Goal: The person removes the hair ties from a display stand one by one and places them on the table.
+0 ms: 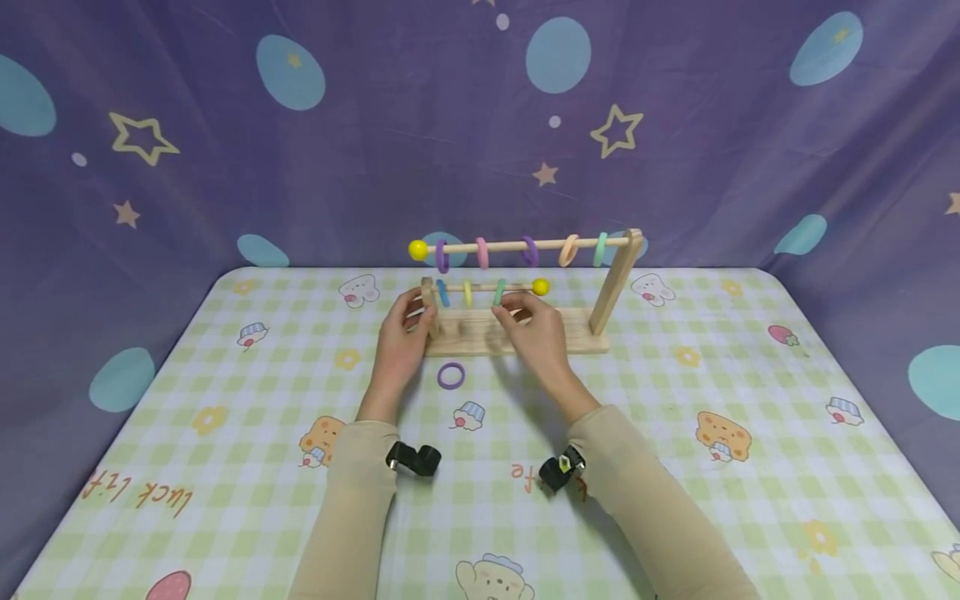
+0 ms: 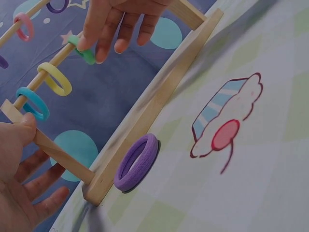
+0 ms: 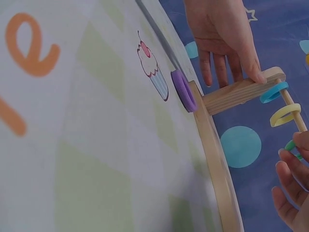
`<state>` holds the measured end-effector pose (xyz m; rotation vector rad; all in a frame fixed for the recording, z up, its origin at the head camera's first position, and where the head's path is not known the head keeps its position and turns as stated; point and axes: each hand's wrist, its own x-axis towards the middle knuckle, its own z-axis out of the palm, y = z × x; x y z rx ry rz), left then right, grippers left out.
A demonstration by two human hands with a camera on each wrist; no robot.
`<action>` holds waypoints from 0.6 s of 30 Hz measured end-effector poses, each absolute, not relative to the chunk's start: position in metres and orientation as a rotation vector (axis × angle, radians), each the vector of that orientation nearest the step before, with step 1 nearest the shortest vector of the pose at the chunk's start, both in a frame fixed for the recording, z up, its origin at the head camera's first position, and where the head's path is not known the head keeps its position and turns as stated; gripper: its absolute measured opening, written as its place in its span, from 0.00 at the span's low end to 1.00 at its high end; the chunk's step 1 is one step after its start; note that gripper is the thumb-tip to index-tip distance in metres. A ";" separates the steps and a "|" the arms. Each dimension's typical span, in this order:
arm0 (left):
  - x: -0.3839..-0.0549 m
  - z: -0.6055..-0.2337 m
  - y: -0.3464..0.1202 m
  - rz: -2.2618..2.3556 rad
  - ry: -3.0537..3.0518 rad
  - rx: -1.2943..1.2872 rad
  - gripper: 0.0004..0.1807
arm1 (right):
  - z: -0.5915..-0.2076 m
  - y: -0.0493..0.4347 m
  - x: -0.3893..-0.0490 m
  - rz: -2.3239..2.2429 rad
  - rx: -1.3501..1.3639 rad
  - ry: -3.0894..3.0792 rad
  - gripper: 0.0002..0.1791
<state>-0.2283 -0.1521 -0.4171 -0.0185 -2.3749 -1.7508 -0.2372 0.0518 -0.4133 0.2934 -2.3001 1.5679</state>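
Observation:
A wooden rack [image 1: 517, 342] with two rods carries colourful hair ties. My left hand [image 1: 402, 337] holds the short post [image 2: 65, 157] at its left end, thumb against the wood and the other fingers loosely extended. On the lower rod hang a blue hair tie [image 2: 34, 104], a yellow hair tie [image 2: 57, 78] and a green hair tie [image 1: 499, 292]. My right hand [image 1: 536, 333] pinches the green one between thumb and index finger, near the rod's yellow end ball [image 1: 541, 287]. A purple hair tie [image 2: 136, 163] lies on the cloth before the base.
The upper rod [image 1: 506, 247] carries several hair ties, among them a pink one [image 1: 482, 252] and an orange one [image 1: 568, 250]. It runs from a tall post [image 1: 618, 283] to a yellow ball [image 1: 417, 250]. A checked cloth [image 1: 285, 517] covers the table; a purple curtain [image 1: 420, 108] hangs behind.

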 end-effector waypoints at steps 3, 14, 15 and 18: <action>-0.229 -0.418 -0.152 -1.749 -2.376 -0.022 0.25 | -0.413 0.052 -0.236 1.574 0.275 -2.315 0.11; -0.229 -0.418 -0.152 -1.746 -2.372 -0.029 0.25 | -0.413 0.055 -0.235 1.579 0.250 -2.322 0.11; -0.229 -0.419 -0.152 -1.745 -2.374 -0.027 0.25 | -0.413 0.055 -0.235 1.573 0.244 -2.329 0.11; -0.229 -0.418 -0.152 -1.745 -2.371 -0.025 0.25 | -0.413 0.056 -0.235 1.550 0.232 -2.348 0.10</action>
